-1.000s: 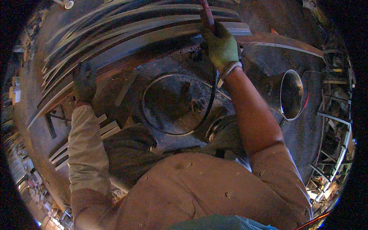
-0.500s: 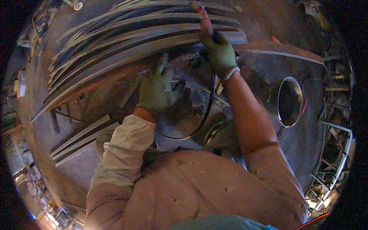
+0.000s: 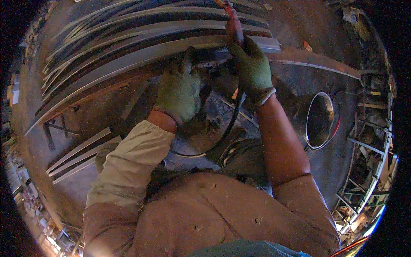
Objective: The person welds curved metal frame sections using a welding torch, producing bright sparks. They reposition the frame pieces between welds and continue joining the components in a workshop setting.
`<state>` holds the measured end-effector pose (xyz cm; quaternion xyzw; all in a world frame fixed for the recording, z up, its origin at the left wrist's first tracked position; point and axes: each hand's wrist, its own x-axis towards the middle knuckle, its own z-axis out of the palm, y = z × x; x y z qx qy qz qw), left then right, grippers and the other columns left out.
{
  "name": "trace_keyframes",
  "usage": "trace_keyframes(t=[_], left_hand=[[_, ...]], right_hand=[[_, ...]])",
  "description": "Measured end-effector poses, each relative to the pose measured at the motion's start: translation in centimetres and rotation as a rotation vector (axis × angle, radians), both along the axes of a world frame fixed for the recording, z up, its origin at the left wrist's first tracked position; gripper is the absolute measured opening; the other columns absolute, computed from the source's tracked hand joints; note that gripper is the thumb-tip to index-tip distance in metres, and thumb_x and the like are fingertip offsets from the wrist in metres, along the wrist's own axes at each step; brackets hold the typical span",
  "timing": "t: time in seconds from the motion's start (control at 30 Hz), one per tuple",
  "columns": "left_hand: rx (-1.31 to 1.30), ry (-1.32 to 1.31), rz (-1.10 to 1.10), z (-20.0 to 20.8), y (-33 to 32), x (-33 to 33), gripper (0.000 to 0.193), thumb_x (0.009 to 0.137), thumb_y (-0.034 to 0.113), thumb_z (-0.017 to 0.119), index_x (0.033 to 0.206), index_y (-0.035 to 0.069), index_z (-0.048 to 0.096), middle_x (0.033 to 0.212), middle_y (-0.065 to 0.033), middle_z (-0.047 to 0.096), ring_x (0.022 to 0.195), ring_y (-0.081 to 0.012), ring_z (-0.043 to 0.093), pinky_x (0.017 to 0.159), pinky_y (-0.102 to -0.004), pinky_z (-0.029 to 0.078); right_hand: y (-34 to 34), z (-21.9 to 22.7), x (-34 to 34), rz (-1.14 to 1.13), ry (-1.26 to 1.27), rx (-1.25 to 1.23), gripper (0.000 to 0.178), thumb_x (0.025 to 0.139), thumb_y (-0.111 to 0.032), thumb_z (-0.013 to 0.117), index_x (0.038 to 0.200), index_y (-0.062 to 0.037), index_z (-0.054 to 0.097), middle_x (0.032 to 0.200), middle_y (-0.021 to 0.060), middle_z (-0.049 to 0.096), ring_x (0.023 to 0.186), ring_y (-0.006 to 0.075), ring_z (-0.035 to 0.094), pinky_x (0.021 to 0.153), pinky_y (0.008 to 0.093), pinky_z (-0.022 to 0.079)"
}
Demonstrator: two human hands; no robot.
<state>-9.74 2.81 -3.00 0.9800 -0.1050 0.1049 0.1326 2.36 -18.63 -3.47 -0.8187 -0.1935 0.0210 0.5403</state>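
Observation:
My right hand [image 3: 253,70], in a green glove, is closed round the red handle of a welding electrode holder [image 3: 234,31], which points away from me. A black cable [image 3: 231,128] hangs below that hand and loops back toward my body. My left hand [image 3: 179,92], gloved too, is open at the near edge of a long grey metal bar [image 3: 158,52]. Its index finger stretches up onto the bar; the other fingertips are in shadow, and the thumb stands apart. I cannot make out whether the holder carries a rod.
Several long metal strips [image 3: 128,21] lie beyond the bar. Three short strips [image 3: 79,150] are at the left. A rusty flat beam [image 3: 317,58] runs to the right, with a round metal ring [image 3: 320,121] standing nearer. Metal framing [image 3: 379,171] lines the right edge.
My left hand has moved up and slightly forward to the bar's edge. The right hand keeps its hold on the electrode holder, shifting slightly right. The whole view has shifted a little.

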Motion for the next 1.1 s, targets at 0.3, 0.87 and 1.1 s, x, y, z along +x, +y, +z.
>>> trace_keyframes(t=[0.3, 0.87, 1.1], left_hand=[[-0.027, 0.121, -0.008, 2.7, 0.6, 0.1, 0.045, 0.088, 0.020, 0.074, 0.129, 0.002, 0.072, 0.165, -0.0351, 0.040, 0.145, -0.0521, 0.048, 0.120, -0.0589, 0.043], [-0.013, 0.331, 0.075, 4.0, 1.7, -0.3, 0.048, 0.093, 0.030, 0.077, 0.136, 0.008, 0.073, 0.179, -0.0218, 0.027, 0.150, -0.0577, 0.039, 0.117, -0.0732, 0.039], [0.042, 0.424, 0.098, 5.9, 1.7, 0.2, 0.050, 0.091, 0.035, 0.079, 0.132, 0.006, 0.073, 0.179, -0.0211, 0.028, 0.142, -0.0590, 0.049, 0.118, -0.0707, 0.041]], right_hand=[[1.0, 2.6, -0.4, -0.137, 0.235, -0.032, 0.042, 0.105, -0.034, 0.076, 0.131, -0.0016, 0.069, 0.097, 0.0030, 0.074, 0.076, 0.0137, 0.067, 0.066, 0.0309, 0.052], [-1.0, 0.6, -0.5, -0.024, -0.078, -0.061, 0.043, 0.105, -0.040, 0.078, 0.126, -0.0021, 0.071, 0.093, 0.0029, 0.073, 0.071, 0.0123, 0.068, 0.059, 0.0292, 0.050], [-1.5, 0.5, -0.4, -0.012, -0.174, -0.228, 0.045, 0.107, -0.043, 0.073, 0.125, -0.0023, 0.069, 0.092, 0.0046, 0.073, 0.071, 0.0128, 0.068, 0.059, 0.0294, 0.050]])
